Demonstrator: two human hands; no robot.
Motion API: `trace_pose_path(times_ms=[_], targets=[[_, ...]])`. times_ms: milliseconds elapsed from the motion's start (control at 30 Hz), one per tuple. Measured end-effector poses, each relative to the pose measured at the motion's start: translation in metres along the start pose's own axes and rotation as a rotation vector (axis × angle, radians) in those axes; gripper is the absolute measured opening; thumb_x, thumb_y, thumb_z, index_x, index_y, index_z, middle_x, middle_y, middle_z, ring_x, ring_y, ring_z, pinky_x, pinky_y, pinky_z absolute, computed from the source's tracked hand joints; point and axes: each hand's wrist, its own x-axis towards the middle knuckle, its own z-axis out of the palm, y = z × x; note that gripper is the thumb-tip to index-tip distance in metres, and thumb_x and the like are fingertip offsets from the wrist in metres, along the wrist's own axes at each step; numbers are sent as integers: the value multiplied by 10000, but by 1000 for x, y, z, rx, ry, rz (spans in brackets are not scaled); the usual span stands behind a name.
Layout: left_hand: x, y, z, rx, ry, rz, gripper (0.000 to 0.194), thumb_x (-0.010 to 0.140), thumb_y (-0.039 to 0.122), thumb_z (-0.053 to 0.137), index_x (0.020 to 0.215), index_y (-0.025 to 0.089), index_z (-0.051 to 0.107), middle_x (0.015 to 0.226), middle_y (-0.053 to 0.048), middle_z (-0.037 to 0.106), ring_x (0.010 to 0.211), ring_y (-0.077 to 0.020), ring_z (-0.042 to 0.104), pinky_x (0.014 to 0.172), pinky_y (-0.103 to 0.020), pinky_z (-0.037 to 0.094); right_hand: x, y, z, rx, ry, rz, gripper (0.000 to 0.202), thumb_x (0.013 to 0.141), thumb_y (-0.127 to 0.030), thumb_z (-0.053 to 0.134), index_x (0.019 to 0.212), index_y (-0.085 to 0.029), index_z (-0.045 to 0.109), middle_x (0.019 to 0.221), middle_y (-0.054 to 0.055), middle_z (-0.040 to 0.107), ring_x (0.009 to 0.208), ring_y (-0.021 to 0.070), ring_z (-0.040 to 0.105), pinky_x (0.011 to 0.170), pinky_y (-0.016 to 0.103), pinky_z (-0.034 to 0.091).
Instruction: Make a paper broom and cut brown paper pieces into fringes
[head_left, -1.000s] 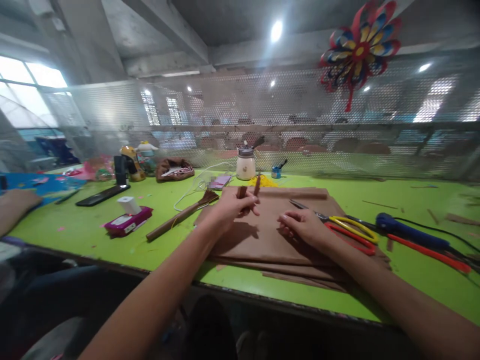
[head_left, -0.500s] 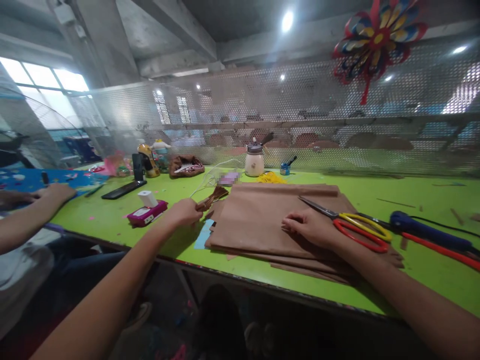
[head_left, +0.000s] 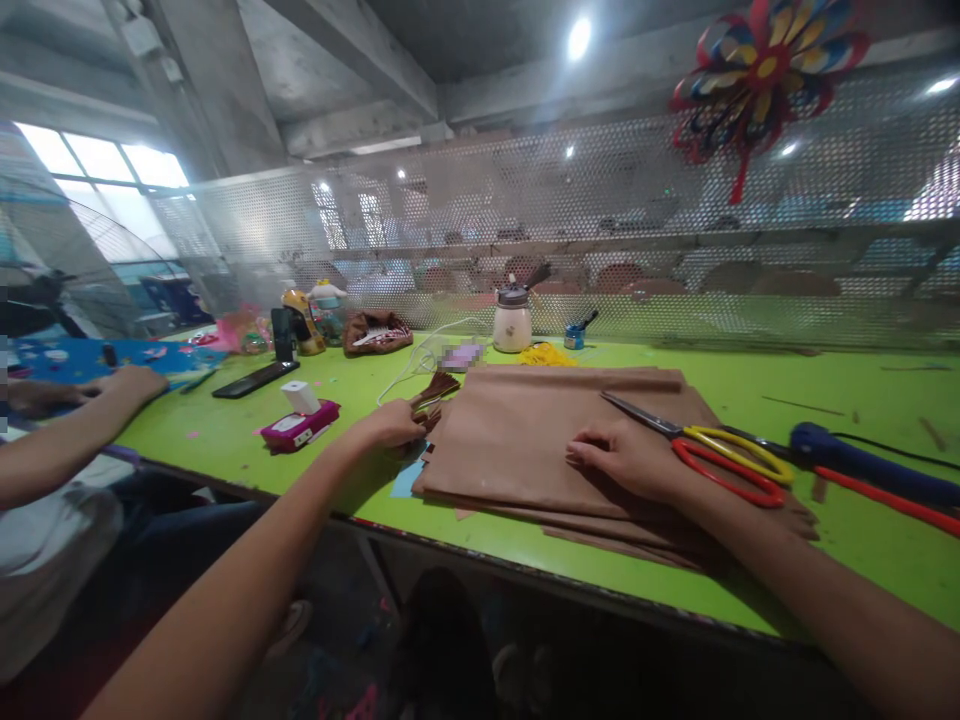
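My left hand (head_left: 399,424) is closed around a fanned bundle of thin brown paper strips (head_left: 437,387), just left of a stack of brown paper sheets (head_left: 517,430). My right hand (head_left: 619,455) rests on that stack with its fingers loosely curled and a small gap at the thumb; nothing shows in it. Scissors (head_left: 679,433) with red and yellow handles lie along the far side of my right hand and wrist, blades pointing away to the left. A pale blue sheet (head_left: 407,481) peeks out under the stack's left edge.
On the green table (head_left: 862,560) lie a blue-handled tool (head_left: 847,455) with a cord, a purple power strip (head_left: 301,427), a black phone holder (head_left: 255,379), a jar (head_left: 512,322) and yellow strands (head_left: 547,355). Another person's hand (head_left: 139,385) is at the left. A mesh screen (head_left: 450,230) stands behind.
My left hand and the paper strips have moved slightly right, closer to the stack. My right hand stays on the paper. The whole view has shifted a little.
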Motion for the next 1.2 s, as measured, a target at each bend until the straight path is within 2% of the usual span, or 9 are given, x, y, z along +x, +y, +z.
trace_pose_path(times_ms=[133, 567, 700, 767, 833, 900, 967, 1100, 1200], targets=[[4, -2, 2, 29, -86, -10, 119, 573, 256, 533, 544, 143, 557, 471, -29, 534, 459, -138, 481, 469, -237, 331, 0, 2, 1, 12, 2, -17, 254, 790, -284, 440, 753, -141, 646, 715, 40, 655, 648, 147, 555, 601, 245, 385], [-3, 2, 5, -49, -92, -14, 207, 612, 354, 534, 602, 147, 552, 479, -28, 542, 433, -137, 483, 452, -246, 331, 1, 2, 1, 31, 5, -23, 256, 785, -300, 444, 750, -150, 648, 727, 54, 660, 663, 167, 563, 624, 274, 401], [-14, 1, -15, -106, 1, 11, 249, 610, 378, 558, 640, 131, 572, 462, -16, 521, 458, -135, 473, 469, -247, 316, 0, 0, 0, 37, 20, -15, 249, 771, -306, 463, 740, -156, 658, 728, 56, 666, 653, 165, 564, 613, 268, 398], [-21, 7, -32, -265, 152, 114, 206, 637, 321, 543, 672, 121, 573, 468, -4, 495, 456, -105, 430, 458, -230, 288, 1, 0, 0, 35, 20, -19, 253, 768, -314, 467, 734, -153, 659, 726, 56, 665, 648, 164, 563, 611, 265, 398], [-29, 22, -45, -568, 183, 246, 232, 672, 310, 534, 767, 103, 574, 546, -19, 525, 448, -76, 387, 435, -217, 263, 1, 3, 1, 45, 17, -21, 265, 772, -330, 464, 731, -150, 655, 710, 51, 659, 638, 161, 558, 602, 262, 398], [-33, 46, -47, -883, 93, 406, 290, 723, 319, 511, 904, 101, 570, 659, -45, 570, 493, -74, 423, 449, -206, 285, 2, 6, 4, 78, 27, 6, 291, 784, -349, 450, 724, -144, 647, 671, 45, 647, 609, 154, 551, 579, 256, 397], [-35, 76, -33, -1095, -119, 503, 311, 775, 335, 478, 953, 98, 572, 738, -71, 599, 567, -84, 478, 514, -206, 348, 3, 10, 6, 146, 72, 44, 314, 793, -370, 443, 730, -135, 640, 623, 39, 630, 573, 145, 543, 554, 250, 399], [-31, 132, 23, -1285, -410, 509, 310, 798, 341, 497, 954, 89, 589, 925, -134, 608, 742, -131, 550, 645, -247, 415, 5, 11, 5, 360, 205, 80, 330, 774, -426, 483, 792, -134, 635, 664, 39, 625, 565, 133, 542, 554, 248, 425], [-25, 155, 60, -1308, -623, 504, 397, 798, 424, 476, 1046, 128, 570, 991, -126, 589, 746, -143, 548, 655, -278, 429, 6, 6, 0, 569, 224, -5, 308, 752, -408, 534, 903, -154, 620, 801, 43, 630, 658, 135, 553, 623, 262, 448]])
